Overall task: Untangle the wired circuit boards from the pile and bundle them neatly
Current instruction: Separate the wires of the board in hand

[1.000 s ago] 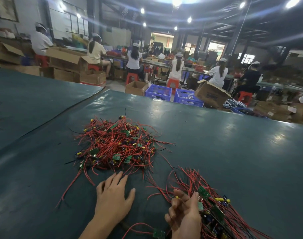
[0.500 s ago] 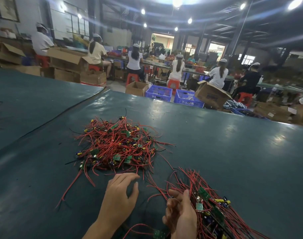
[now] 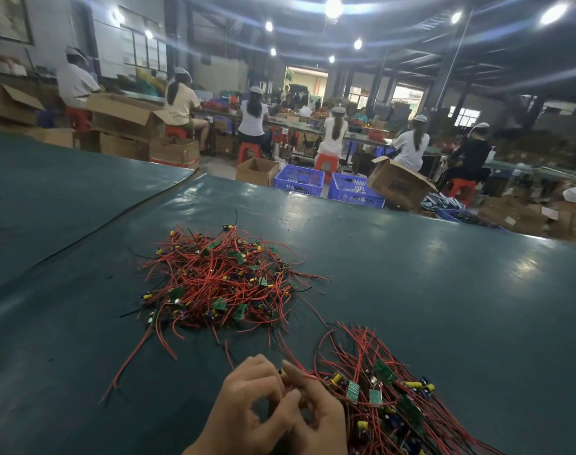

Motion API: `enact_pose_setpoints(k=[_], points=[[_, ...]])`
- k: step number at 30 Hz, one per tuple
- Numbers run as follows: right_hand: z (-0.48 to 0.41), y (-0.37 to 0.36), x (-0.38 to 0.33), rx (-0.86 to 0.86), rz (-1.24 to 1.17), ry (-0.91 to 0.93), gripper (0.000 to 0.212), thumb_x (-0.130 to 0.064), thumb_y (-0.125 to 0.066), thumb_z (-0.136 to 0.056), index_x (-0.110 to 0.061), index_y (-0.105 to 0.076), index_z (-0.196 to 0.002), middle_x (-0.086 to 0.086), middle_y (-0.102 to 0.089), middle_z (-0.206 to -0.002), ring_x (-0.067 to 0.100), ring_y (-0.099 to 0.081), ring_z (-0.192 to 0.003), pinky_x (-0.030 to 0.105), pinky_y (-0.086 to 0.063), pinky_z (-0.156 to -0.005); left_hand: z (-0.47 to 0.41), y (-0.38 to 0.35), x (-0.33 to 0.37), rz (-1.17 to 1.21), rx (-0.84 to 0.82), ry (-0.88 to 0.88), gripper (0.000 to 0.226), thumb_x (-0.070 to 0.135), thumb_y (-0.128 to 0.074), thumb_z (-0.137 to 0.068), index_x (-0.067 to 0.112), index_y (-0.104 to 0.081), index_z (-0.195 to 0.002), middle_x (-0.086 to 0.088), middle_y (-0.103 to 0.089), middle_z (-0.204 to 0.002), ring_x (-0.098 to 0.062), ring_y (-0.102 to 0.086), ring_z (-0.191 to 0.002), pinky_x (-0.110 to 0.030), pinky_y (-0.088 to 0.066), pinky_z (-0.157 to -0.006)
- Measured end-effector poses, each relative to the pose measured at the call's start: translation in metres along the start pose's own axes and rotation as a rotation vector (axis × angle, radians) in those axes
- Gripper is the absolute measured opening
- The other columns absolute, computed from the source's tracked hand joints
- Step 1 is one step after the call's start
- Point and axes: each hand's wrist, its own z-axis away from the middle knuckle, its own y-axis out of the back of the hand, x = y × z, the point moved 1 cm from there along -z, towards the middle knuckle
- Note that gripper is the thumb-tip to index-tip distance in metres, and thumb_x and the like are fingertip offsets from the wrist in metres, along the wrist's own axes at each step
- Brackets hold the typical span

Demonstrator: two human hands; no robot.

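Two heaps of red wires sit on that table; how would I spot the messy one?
On the big dark green table, look left of centre, farther out: the tangled pile. Unlike the nearer bundle at bottom right, its wires cross every way, not fanned alongside.

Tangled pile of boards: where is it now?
Head view: the tangled pile lies centre-left on the green table, just beyond the left hand, up-left of the straighter bundle.
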Motion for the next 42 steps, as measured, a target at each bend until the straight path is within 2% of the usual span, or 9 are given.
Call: enact_pose_setpoints(k=[6,11,15,19,25,28,32,38,42], points=[[-0.005,0.000,-0.003,0.176,0.006,0.084,0.027,-0.005,-0.064,-0.089,-0.027,-0.078,-0.082,0.000,-0.070,-0.060,0.000,-0.045,-0.042,0.012,-0.036,-0.044,0.000,0.003,-0.012,-0.011,0.036,0.353,0.006,0.026,-0.059,-0.088,0.030,-0.061,-0.084,0.010,-0.060,-0.079,-0.010,-0.058,-0.071,-0.019,-0.044,-0.062],[-0.005,0.000,-0.006,0.190,-0.136,0.127,0.028,0.001,-0.056,-0.091,-0.018,-0.077,-0.090,0.014,-0.071,-0.068,0.012,-0.051,-0.042,0.019,-0.039,-0.038,0.003,0.002,-0.021,-0.123,-0.239,0.449,0.065,0.002,-0.061,-0.076,0.047,-0.049,-0.122,0.029,-0.051,-0.120,0.007,-0.047,-0.112,-0.004,-0.035,-0.085],[-0.001,-0.001,-0.012,0.142,-0.204,0.150,0.024,-0.020,-0.057,-0.082,-0.020,-0.081,-0.079,0.016,-0.072,-0.068,0.015,-0.048,-0.040,0.021,-0.036,-0.037,0.004,-0.006,-0.019,-0.109,-0.357,0.382,0.040,0.032,-0.063,-0.079,0.057,-0.057,-0.110,0.036,-0.056,-0.110,0.007,-0.053,-0.103,-0.009,-0.040,-0.086],[-0.001,0.001,-0.016,0.156,-0.265,0.151,0.027,-0.022,-0.054,-0.080,-0.021,-0.081,-0.079,0.019,-0.069,-0.066,0.018,-0.048,-0.042,0.021,-0.037,-0.038,0.004,-0.009,-0.023,-0.174,-0.420,0.368,0.022,0.042,-0.059,-0.083,0.048,-0.060,-0.104,0.019,-0.065,-0.090,0.002,-0.060,-0.086,-0.025,-0.047,-0.081],[-0.002,0.004,-0.013,0.122,-0.124,0.085,0.026,0.001,-0.062,-0.087,-0.019,-0.075,-0.096,0.016,-0.070,-0.069,0.014,-0.055,-0.049,0.021,-0.043,-0.044,0.003,-0.002,-0.018,-0.108,-0.214,0.384,0.021,0.038,-0.066,-0.083,0.036,-0.070,-0.103,0.023,-0.068,-0.091,0.003,-0.063,-0.084,-0.024,-0.051,-0.079],[-0.002,0.003,-0.010,0.115,-0.023,0.052,0.027,0.003,-0.069,-0.084,-0.023,-0.078,-0.085,0.012,-0.069,-0.069,0.011,-0.058,-0.053,0.024,-0.046,-0.050,-0.001,-0.001,-0.014,0.010,-0.105,0.421,0.017,0.018,-0.066,-0.090,0.025,-0.072,-0.105,0.018,-0.072,-0.092,-0.003,-0.069,-0.087,-0.021,-0.054,-0.079],[-0.006,0.006,-0.008,0.132,0.018,-0.020,0.019,-0.003,-0.068,-0.087,-0.016,-0.076,-0.075,0.006,-0.070,-0.063,0.008,-0.061,-0.052,0.022,-0.047,-0.054,-0.009,0.002,-0.005,0.178,0.042,0.520,0.020,0.028,-0.055,-0.089,0.020,-0.069,-0.102,0.007,-0.075,-0.090,-0.014,-0.070,-0.077,-0.019,-0.053,-0.074],[-0.004,-0.002,-0.006,0.017,0.031,-0.131,0.015,-0.013,-0.063,-0.092,-0.016,-0.077,-0.091,0.003,-0.077,-0.080,0.013,-0.072,-0.081,0.025,-0.056,-0.078,-0.008,-0.006,0.001,0.436,-0.041,0.590,0.026,0.025,-0.053,-0.091,0.002,-0.059,-0.100,-0.006,-0.074,-0.104,-0.021,-0.070,-0.099,-0.027,-0.055,-0.084],[-0.003,-0.002,-0.008,-0.032,0.032,-0.111,0.018,-0.014,-0.058,-0.095,-0.021,-0.074,-0.095,-0.002,-0.077,-0.087,0.009,-0.071,-0.086,0.021,-0.053,-0.078,-0.008,-0.006,0.002,0.421,-0.135,0.594,0.027,0.034,-0.052,-0.093,0.010,-0.065,-0.097,0.002,-0.072,-0.110,-0.015,-0.065,-0.109,-0.031,-0.051,-0.094]])
